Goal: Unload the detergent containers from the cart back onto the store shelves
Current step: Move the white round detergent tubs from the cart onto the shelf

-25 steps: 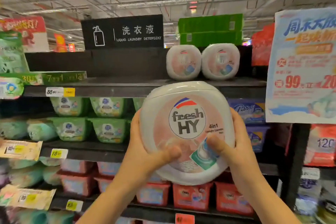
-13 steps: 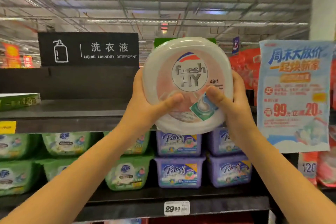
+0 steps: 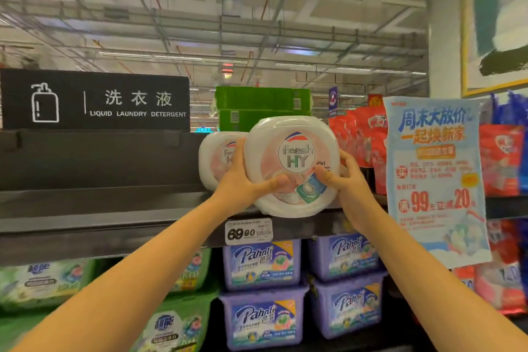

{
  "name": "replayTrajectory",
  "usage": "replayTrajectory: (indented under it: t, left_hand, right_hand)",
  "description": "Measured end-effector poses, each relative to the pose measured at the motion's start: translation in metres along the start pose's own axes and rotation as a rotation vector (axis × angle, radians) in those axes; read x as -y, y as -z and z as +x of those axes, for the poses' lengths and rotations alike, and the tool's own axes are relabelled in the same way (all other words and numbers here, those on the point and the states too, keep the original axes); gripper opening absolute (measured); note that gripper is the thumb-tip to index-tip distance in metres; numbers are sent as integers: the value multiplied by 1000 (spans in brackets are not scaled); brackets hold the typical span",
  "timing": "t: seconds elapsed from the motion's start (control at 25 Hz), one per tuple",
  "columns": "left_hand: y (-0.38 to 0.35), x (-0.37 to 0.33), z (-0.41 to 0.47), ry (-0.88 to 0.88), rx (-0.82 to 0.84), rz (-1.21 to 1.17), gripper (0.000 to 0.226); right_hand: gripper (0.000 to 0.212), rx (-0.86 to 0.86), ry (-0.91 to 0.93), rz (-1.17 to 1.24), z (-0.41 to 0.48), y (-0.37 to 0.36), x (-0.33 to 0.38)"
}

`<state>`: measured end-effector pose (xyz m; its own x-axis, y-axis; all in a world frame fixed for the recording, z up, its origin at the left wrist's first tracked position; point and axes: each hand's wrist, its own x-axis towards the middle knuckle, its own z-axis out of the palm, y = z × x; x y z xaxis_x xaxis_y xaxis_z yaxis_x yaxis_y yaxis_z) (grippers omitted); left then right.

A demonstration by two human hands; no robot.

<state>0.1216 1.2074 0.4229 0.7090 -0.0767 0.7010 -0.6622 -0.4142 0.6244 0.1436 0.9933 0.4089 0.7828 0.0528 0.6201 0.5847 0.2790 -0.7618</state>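
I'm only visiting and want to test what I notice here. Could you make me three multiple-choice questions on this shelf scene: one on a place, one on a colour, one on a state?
1. Where is the held Fresh HY tub?
A. at the top shelf's front edge
B. among the purple tubs
C. on the floor

2. What colour are the Pahnli tubs below?
A. red
B. purple
C. black

3. How is the tub held?
A. one hand
B. no hand
C. both hands

Answers: 1 A, its base meets the shelf lip beside another tub. 2 B, their walls are purple. 3 C, left hand and right hand grip its sides.
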Motion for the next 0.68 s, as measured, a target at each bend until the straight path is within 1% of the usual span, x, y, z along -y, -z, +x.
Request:
replayTrajectory:
  t: [0.2,0.24,0.32,0.36,0.4,0.44,0.52,0.6,0.68]
  left_hand:
    - [-13,9,14,104,-39,139,122]
    - [-17,10,17,125,-54,183,119]
    - [-28,11,21,158,-101,242,98]
    - [-34,13,23,172,-110,231,86]
    - [-39,16,26,187,-95,204,80]
    - [-42,19,29,201,-64,176,79]
    - [-45,26,35,229,-18,112,86]
    - [-47,32,40,256,-49,71,91]
    - [-52,36,45,280,-84,96,86]
  right_hand:
    - [57,-27,0,-165,17,13,-9]
    - [53,-59,3,-186,20,15,-13]
    - [51,-165,12,-218,25,14,-21]
    - [51,-217,20,-239,26,14,-26]
    - [49,-261,23,-265,29,15,-29]
    - [48,-295,14,-293,33,16,-31]
    - [49,-321,-38,-358,41,22,-33]
    - [53,-313,-82,-400,48,28,-34]
    - [49,-343,-82,-415,54,30,-37]
